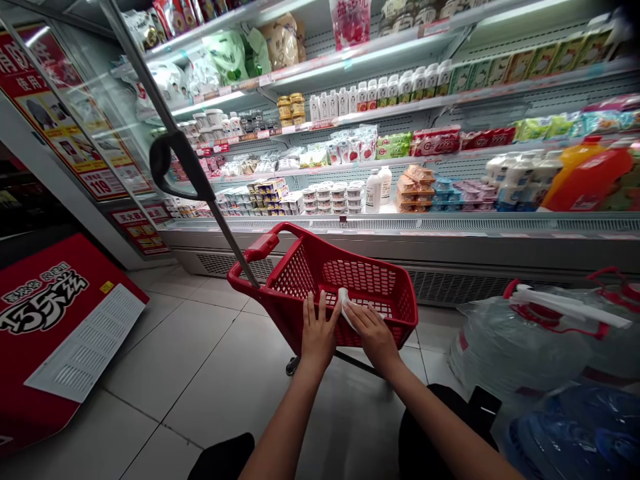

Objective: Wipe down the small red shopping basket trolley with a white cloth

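Observation:
A red plastic shopping basket point(380, 280) on wheels stands on the tiled floor in front of me, its long metal pull handle point(193, 167) slanting up to the left. My left hand point(317, 333) lies flat against the basket's near wall, fingers stretched upward. My right hand point(373, 330) presses a small white cloth point(345, 303) onto the near rim of the basket, fingers closed over it. The inside of the basket looks bare as far as I can see.
An open refrigerated shelf unit point(400, 223) with yoghurt cups, milk bottles and juice runs behind the basket. Large water jugs point(525, 340) in plastic wrap crowd the floor at right. A red cabinet point(55, 327) lies at left.

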